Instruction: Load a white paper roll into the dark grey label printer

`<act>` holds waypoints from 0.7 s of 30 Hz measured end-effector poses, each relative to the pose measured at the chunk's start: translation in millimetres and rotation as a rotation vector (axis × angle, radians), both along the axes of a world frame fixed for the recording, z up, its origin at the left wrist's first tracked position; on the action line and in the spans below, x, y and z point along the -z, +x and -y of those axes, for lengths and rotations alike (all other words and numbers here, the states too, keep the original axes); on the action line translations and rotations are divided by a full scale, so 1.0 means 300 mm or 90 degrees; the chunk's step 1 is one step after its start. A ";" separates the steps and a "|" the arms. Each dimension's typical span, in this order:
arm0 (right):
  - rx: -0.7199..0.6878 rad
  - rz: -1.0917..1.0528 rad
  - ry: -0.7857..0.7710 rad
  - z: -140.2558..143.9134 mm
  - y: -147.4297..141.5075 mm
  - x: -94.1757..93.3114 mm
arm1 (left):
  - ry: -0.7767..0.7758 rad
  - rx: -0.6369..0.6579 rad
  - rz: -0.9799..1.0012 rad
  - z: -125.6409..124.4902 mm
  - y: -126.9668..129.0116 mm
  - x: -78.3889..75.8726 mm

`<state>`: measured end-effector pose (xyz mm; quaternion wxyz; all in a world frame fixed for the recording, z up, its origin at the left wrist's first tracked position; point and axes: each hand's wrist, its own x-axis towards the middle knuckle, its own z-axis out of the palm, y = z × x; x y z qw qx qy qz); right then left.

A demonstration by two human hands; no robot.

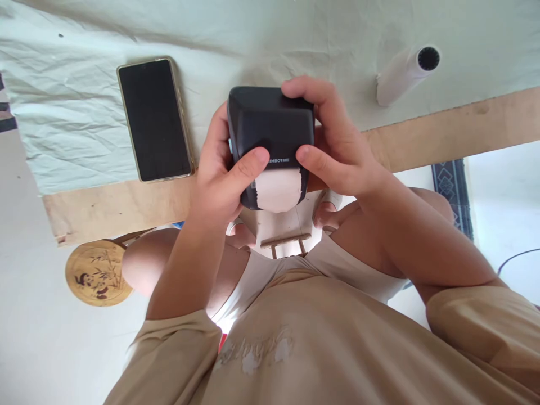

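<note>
Between both hands I hold a black label printer (pixel 274 132) with "NIMBOT"-like lettering partly under my left thumb. A white paper strip (pixel 279 190) with a ragged edge shows at its near end. My left hand (pixel 225 166) wraps the printer's left side, thumb on top. My right hand (pixel 333 140) grips the right side, its thumb near the lettering and its index finger on the far right corner. The printer is held over the table's near edge. Its underside is hidden.
A smartphone (pixel 155 121) with a dark screen lies left on the pale green cloth (pixel 253 34). At right stands a white cylinder (pixel 399 79) with a dark round end. The bare wooden table edge (pixel 447 129) runs below. A round wooden stool (pixel 99 273) is at lower left.
</note>
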<state>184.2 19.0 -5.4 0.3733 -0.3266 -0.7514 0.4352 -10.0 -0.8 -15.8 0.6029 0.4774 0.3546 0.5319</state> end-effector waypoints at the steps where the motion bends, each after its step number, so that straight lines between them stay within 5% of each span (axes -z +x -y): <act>1: 0.001 0.005 -0.004 -0.002 -0.001 -0.001 | -0.001 0.002 0.004 0.000 0.000 -0.002; 6: -0.032 -0.014 -0.014 -0.006 -0.002 -0.009 | -0.030 0.004 0.019 -0.002 0.001 -0.010; 14: 0.034 0.010 0.047 0.013 -0.007 -0.027 | -0.021 -0.014 0.022 0.000 0.005 -0.007; 18: 0.143 -0.111 0.152 0.028 -0.016 -0.048 | -0.004 -0.028 0.012 -0.001 0.008 0.000; 21: 0.113 -0.200 0.185 0.036 -0.022 -0.064 | 0.007 -0.023 0.025 -0.004 0.007 0.002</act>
